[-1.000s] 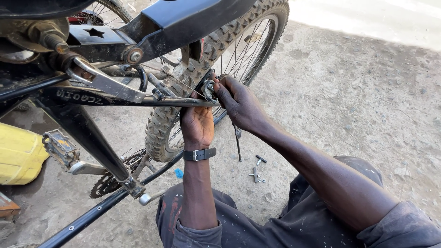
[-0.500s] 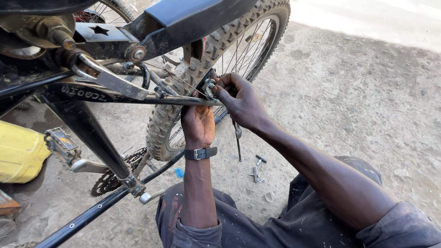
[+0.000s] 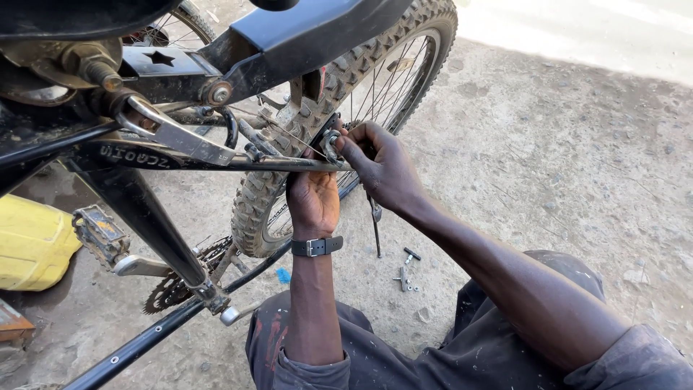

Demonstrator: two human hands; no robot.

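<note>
**While both hands stay at the brake, the grip has barely shifted**

While the person's view has crept a little closer over the last second, the two hands have held almost the same place against the knobby rear tyre (image 3: 289, 180) of the upturned bicycle. The left hand (image 3: 314, 198) is still closed from below around the thin frame stay (image 3: 216, 160) just beside the tyre, its fingers curled fully round the tube, a black watch strap on the wrist. The right hand (image 3: 382, 170), on the far side of the tyre from the crank, has kept its thumb and forefinger pinched nearly shut on the small metal brake fitting (image 3: 330, 144) pressed against the tread; its other fingers are folded, and whether a thin dark tool (image 3: 375, 227) hanging below the palm is held by them cannot be told. Since nothing has come free or moved off, the work at the brake looks to be in mid-adjustment rather than finished. Below the tyre, on the dirt, lie a few small loose parts (image 3: 406, 271); well to the crank side sits a pedal (image 3: 97, 232) and a yellow container (image 3: 32, 242).
</note>
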